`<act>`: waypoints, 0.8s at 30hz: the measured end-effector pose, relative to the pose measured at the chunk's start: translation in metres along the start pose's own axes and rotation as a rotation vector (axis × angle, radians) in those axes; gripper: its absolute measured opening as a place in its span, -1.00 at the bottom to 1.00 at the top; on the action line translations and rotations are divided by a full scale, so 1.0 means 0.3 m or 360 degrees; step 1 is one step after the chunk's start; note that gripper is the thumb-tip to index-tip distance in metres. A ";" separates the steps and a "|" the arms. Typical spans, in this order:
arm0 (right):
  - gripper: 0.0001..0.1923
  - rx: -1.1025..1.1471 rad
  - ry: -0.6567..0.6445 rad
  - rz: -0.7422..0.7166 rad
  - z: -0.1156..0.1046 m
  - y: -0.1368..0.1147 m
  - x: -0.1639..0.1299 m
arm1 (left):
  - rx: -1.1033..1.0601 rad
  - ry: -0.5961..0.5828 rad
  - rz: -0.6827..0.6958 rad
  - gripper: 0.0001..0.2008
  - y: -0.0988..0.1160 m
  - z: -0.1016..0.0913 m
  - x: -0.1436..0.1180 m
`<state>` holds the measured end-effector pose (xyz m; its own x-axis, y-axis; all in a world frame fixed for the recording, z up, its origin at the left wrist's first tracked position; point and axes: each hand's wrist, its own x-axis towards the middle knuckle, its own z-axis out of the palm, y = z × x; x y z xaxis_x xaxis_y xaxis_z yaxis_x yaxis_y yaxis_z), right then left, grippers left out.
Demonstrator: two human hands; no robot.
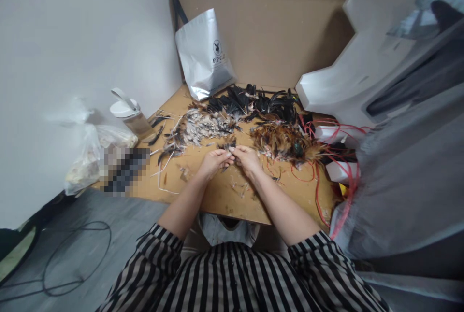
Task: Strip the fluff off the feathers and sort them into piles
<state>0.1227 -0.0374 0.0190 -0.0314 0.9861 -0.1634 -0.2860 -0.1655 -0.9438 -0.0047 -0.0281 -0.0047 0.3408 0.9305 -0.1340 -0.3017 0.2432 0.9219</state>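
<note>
A small tuft of dark feathers is pinched at its base where my two hands meet over the table. My left hand is closed on its lower left side. From the right, my right hand grips it between thumb and fingers. Just beyond lie a pile of pale grey-white feathers and a pile of glossy black feathers. Brown-orange feathers are heaped close to my right hand. Feather scraps are scattered on the wood below my hands.
On the wooden table, a silver bag leans at the back. A lidded bottle and a plastic bag stand left. Red strings trail along the right edge, beside white foam and grey cloth.
</note>
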 end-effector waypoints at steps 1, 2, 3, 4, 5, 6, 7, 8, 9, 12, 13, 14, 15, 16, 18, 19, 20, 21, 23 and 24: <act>-0.67 0.0004 0.0008 0.0004 0.004 0.000 -0.001 | -0.0001 0.0009 -0.0001 -0.77 0.000 0.001 0.000; -0.67 0.0005 0.0012 0.0003 0.007 0.000 -0.002 | -0.0002 0.0018 -0.0001 -0.77 0.000 0.002 0.000; -0.68 0.0001 0.0013 -0.0004 0.011 0.001 -0.002 | -0.0002 0.0024 0.0000 -0.77 0.000 0.003 0.000; -0.69 -0.0008 0.0013 -0.0018 0.013 0.002 -0.002 | 0.0000 0.0028 0.0004 -0.78 -0.001 0.003 0.000; -0.70 -0.0026 0.0009 -0.0037 0.014 0.003 0.000 | 0.0004 0.0032 0.0012 -0.78 -0.002 0.002 0.001; -0.70 -0.0055 -0.0001 -0.0061 0.012 0.005 0.002 | 0.0010 0.0034 0.0021 -0.79 -0.003 0.002 0.002; -0.71 -0.0096 -0.0014 -0.0090 0.008 0.006 0.006 | 0.0009 0.0036 0.0030 -0.80 -0.004 0.000 0.002; -0.72 -0.0146 -0.0018 -0.0121 0.000 0.005 0.010 | -0.0002 0.0032 0.0038 -0.81 -0.004 -0.001 0.003; -0.72 -0.0203 -0.0015 -0.0151 -0.010 0.003 0.015 | -0.0028 0.0026 0.0047 -0.81 -0.004 -0.003 0.004; -0.71 -0.0387 -0.0036 -0.0229 -0.055 -0.012 0.026 | -0.0190 0.0009 0.0062 -0.84 0.004 -0.010 0.006; -0.70 -0.0446 -0.0077 -0.0240 -0.071 -0.019 0.028 | -0.0259 0.0012 0.0069 -0.85 0.009 -0.013 0.006; -0.70 -0.0504 -0.0131 -0.0239 -0.085 -0.025 0.029 | -0.0328 0.0018 0.0079 -0.87 0.013 -0.017 0.007; -0.70 -0.0562 -0.0192 -0.0233 -0.096 -0.031 0.029 | -0.0397 0.0023 0.0091 -0.88 0.017 -0.021 0.008; -0.71 -0.0616 -0.0244 -0.0232 -0.103 -0.034 0.028 | -0.0461 0.0022 0.0105 -0.89 0.019 -0.025 0.009; -0.71 -0.0721 -0.0304 -0.0277 -0.105 -0.037 0.024 | -0.0576 0.0013 0.0129 -0.89 0.022 -0.034 0.011; -0.70 -0.0776 -0.0310 -0.0337 -0.101 -0.037 0.020 | -0.0623 0.0009 0.0137 -0.90 0.021 -0.038 0.012; -0.70 -0.0833 -0.0305 -0.0423 -0.094 -0.036 0.016 | -0.0665 0.0005 0.0143 -0.90 0.020 -0.042 0.014; -0.69 -0.0892 -0.0290 -0.0534 -0.085 -0.035 0.011 | -0.0698 -0.0002 0.0145 -0.91 0.018 -0.046 0.015; -0.68 -0.1013 -0.0262 -0.0782 -0.067 -0.036 -0.001 | -0.0742 -0.0018 0.0139 -0.92 0.015 -0.049 0.017; -0.69 -0.1062 -0.0258 -0.0899 -0.059 -0.038 -0.008 | -0.0754 -0.0027 0.0131 -0.92 0.014 -0.050 0.017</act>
<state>0.1430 -0.0381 0.0249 -0.2039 0.9056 0.3720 0.3163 0.4205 -0.8504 -0.0176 -0.0183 -0.0069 0.3122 0.9482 -0.0579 -0.6996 0.2707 0.6613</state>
